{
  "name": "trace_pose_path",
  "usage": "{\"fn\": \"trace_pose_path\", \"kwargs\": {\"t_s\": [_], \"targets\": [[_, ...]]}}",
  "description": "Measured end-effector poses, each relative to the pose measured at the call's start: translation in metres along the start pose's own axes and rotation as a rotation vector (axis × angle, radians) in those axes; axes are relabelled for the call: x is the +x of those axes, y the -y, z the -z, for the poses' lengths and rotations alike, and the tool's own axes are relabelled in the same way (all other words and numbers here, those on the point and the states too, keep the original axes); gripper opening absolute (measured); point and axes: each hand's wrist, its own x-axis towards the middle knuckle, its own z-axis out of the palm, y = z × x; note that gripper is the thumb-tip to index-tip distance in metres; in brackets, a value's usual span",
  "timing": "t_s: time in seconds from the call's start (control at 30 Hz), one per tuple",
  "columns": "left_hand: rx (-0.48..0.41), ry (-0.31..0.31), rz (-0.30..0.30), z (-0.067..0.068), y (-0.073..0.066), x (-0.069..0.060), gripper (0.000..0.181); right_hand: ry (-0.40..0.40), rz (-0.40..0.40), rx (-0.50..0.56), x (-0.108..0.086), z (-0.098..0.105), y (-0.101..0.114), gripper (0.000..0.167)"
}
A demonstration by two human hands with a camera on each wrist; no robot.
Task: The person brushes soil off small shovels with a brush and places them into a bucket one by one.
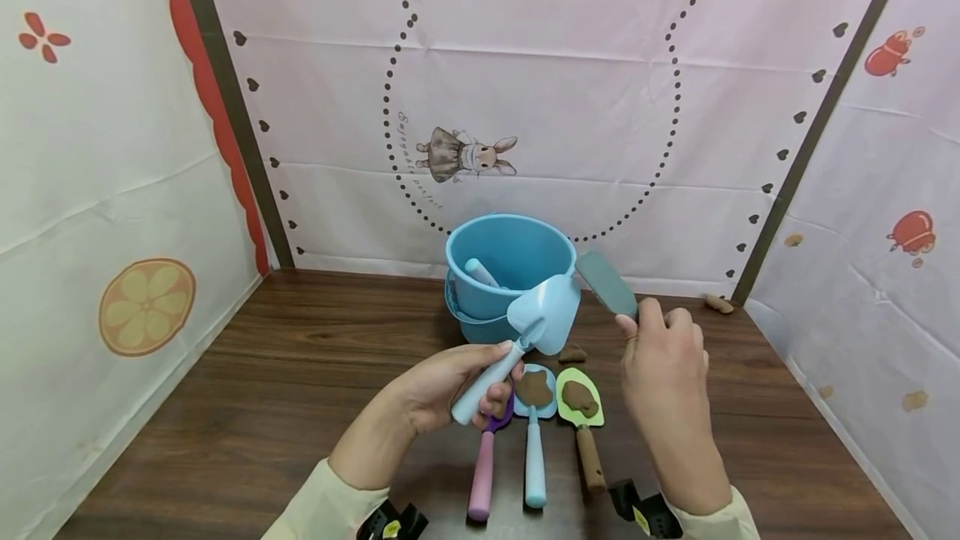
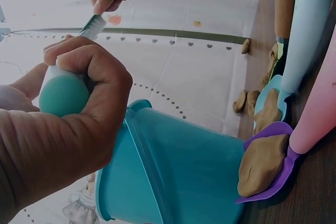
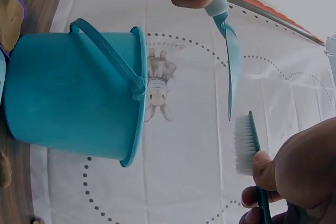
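Observation:
My left hand (image 1: 442,390) grips the handle of a light blue toy shovel (image 1: 551,311), its blade raised in front of the bucket. A green brush (image 1: 606,283) is in my right hand (image 1: 666,373), held by its handle. In the right wrist view, the white bristles (image 3: 244,145) face the shovel blade (image 3: 234,72) across a small gap. A blue bucket (image 1: 480,307) stands behind the hands, with a light blue handle (image 1: 480,272) sticking up inside it.
Below the hands lie a purple shovel with a pink handle (image 1: 482,477), a blue shovel (image 1: 535,461) and a green shovel (image 1: 590,457), each bearing brown clay. Loose brown lumps rest by the bucket (image 1: 491,330) and at the back right corner. Printed cloth walls (image 1: 570,123) surround the wooden table (image 1: 337,315).

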Motion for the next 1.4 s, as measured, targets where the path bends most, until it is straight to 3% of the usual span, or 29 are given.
{"fn": "trace_pose_path", "kwargs": {"t_s": [0.67, 0.83, 0.97, 1.07, 1.17, 1.33, 1.4], "targets": [[-0.022, 0.018, -0.002, 0.001, 0.001, 0.0, 0.038, 0.024, 0.007, 0.014, -0.002, 0.003, 0.002, 0.027], [-0.017, -0.002, -0.01, -0.001, 0.0, 0.0, 0.038, 0.036, 0.0, 0.018, -0.002, 0.005, 0.003, 0.027], [0.011, -0.058, -0.04, -0.002, 0.0, 0.001, 0.038, 0.046, 0.0, 0.018, -0.002, 0.005, 0.004, 0.026], [0.109, -0.176, -0.078, -0.002, -0.001, 0.001, 0.04, 0.06, 0.008, 0.025, -0.001, 0.005, 0.005, 0.026], [0.285, -0.315, -0.121, -0.002, -0.008, 0.001, 0.042, 0.066, 0.012, 0.033, -0.001, 0.006, 0.005, 0.026], [0.697, -0.529, -0.201, -0.006, -0.029, 0.003, 0.041, 0.06, 0.008, 0.03, -0.002, 0.009, 0.003, 0.026], [0.885, -0.632, -0.205, -0.01, -0.039, 0.004, 0.038, 0.062, 0.009, 0.03, -0.001, 0.01, 0.003, 0.026]]}}
